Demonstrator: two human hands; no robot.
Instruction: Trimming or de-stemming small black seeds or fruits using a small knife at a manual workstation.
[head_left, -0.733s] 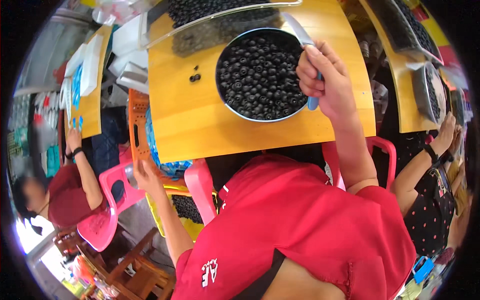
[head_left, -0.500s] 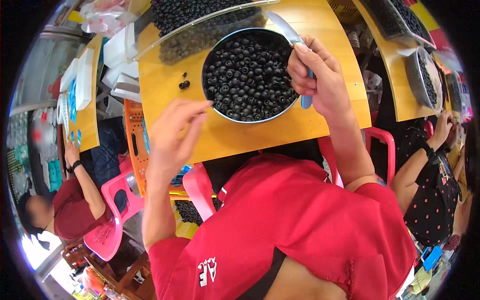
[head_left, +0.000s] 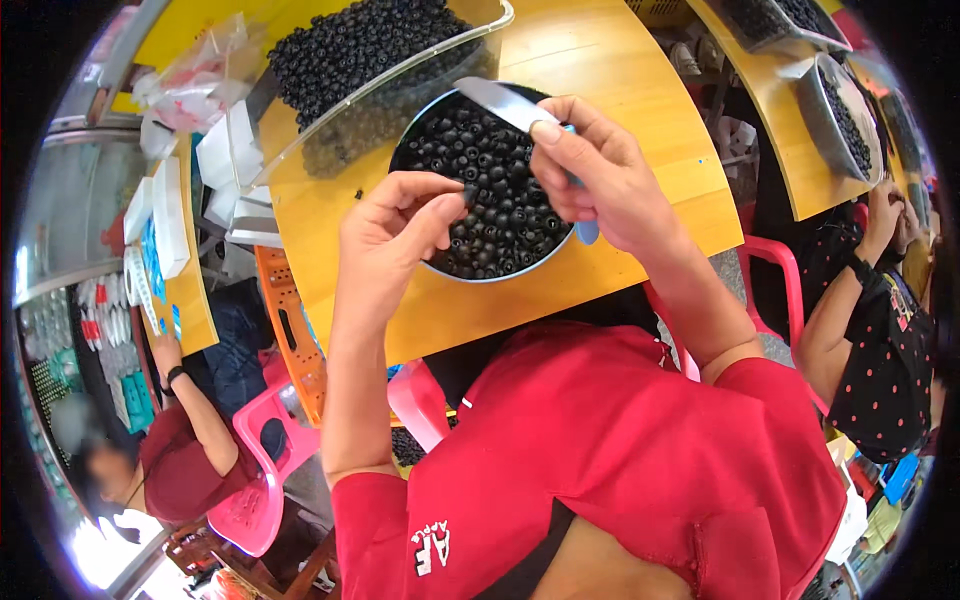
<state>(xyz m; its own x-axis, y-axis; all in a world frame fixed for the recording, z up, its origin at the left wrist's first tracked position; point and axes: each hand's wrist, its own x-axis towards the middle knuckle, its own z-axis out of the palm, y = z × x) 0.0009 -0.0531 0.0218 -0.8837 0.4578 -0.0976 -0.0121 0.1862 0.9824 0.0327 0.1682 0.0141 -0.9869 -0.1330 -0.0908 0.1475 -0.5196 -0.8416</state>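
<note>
Hands meet over the round bowl (head_left: pixel 520 268) of small black fruits, which sits on the yellow desk (head_left: pixel 620 90) directly ahead of the person. Left hand (head_left: pixel 392 232) pinches one black fruit (head_left: pixel 468 194) between thumb and fingertips, held just above the bowl's left half. Right hand (head_left: pixel 598 175) is closed around a knife (head_left: pixel 505 103); its blue handle end shows below the palm. Blade long axis runs from the right hand up and to the far left, tip over the bowl's far rim. Pinched fruit lies just left of the right hand, below the blade and near it; contact cannot be told. Right hand is the nearer to the blade, left to the fruit. A clear tray (head_left: pixel 400 85) of more black fruits stands far left of the bowl.
</note>
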